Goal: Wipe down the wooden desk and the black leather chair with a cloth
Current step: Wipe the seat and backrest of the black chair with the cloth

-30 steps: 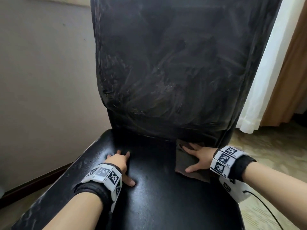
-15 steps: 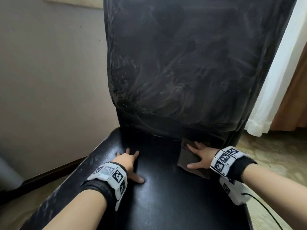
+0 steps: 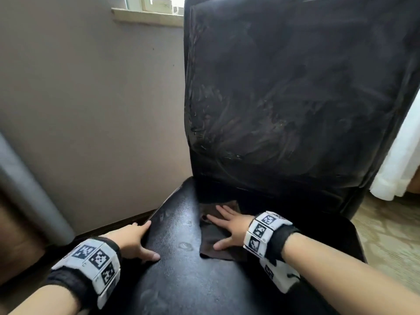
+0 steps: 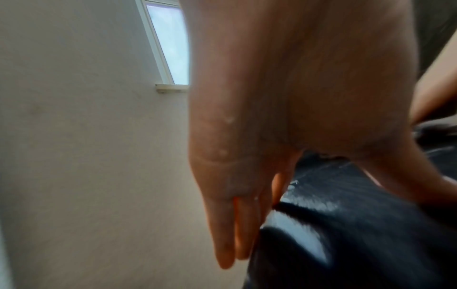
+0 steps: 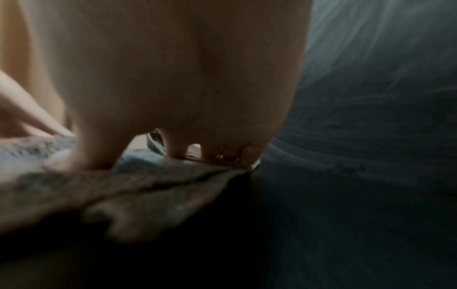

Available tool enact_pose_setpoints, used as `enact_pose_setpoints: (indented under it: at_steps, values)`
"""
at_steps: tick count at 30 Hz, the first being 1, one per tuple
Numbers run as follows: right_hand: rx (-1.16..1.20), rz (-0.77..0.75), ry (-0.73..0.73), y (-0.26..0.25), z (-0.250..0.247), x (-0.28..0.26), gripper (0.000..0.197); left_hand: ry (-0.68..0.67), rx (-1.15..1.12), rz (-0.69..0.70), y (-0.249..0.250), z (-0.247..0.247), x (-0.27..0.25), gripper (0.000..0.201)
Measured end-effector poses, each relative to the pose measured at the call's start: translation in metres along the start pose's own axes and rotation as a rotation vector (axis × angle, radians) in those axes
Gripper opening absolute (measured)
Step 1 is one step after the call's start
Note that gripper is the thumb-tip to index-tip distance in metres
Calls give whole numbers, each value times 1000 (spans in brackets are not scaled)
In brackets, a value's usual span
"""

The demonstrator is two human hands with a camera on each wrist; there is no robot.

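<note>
The black leather chair [image 3: 181, 258] fills the head view, its tall backrest [image 3: 295, 98] streaked with wipe marks. A dark brown cloth [image 3: 211, 237] lies on the seat near the backrest. My right hand [image 3: 229, 226] presses flat on the cloth with its fingers spread. In the right wrist view the cloth [image 5: 138, 195] bunches under my right hand [image 5: 173, 97]. My left hand [image 3: 134, 239] rests on the seat's left edge, thumb on top and fingers straight down the side. The left wrist view shows my left hand [image 4: 284, 117] against the black seat edge [image 4: 346, 234]. No desk is in view.
A beige wall [image 3: 91, 110] stands just left of the chair, with a windowsill [image 3: 147, 17] above. A white curtain [image 3: 397, 167] hangs at the right over patterned carpet [image 3: 391, 235]. A grey rounded object [image 3: 27, 185] stands at the far left.
My right hand has slid the cloth leftward along the back of the seat. My left hand has moved from the seat top to the seat's left edge. The head view has swung left.
</note>
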State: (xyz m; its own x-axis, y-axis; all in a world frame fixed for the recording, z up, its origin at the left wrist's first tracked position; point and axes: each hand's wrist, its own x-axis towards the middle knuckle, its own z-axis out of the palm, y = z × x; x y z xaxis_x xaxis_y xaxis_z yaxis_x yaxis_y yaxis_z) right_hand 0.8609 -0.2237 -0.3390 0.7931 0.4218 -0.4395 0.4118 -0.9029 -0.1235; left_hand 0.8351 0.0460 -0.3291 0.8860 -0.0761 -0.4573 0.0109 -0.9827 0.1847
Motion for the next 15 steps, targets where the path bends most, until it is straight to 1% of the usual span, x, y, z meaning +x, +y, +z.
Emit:
enact_pose_setpoints:
  at_steps: [3, 4, 5, 7, 9, 11, 13, 15]
  values:
    - [-49, 64, 50, -16, -16, 34, 90, 20, -53, -3, -6, 12, -11, 105]
    - [-75, 61, 59, -26, -17, 41, 91, 21, -58, -7, -5, 15, -13, 104]
    - [-102, 33, 60, -39, -15, 45, 92, 22, -60, -10, -4, 17, -14, 103]
    - [-143, -70, 24, -70, -6, 43, 92, 22, -52, -26, -4, 18, -11, 104]
    - [-170, -171, 7, -88, 1, 39, 91, 44, -38, -27, -2, 15, -6, 102]
    - [-133, -179, 3, -84, -3, 43, 89, 50, -35, -23, -1, 14, -3, 100]
    - [-89, -138, 9, -72, -11, 47, 87, 38, -48, -40, 0, 15, -3, 104]
    - [-109, -98, 24, -72, -13, 46, 86, 14, -51, -50, 0, 15, -7, 106]
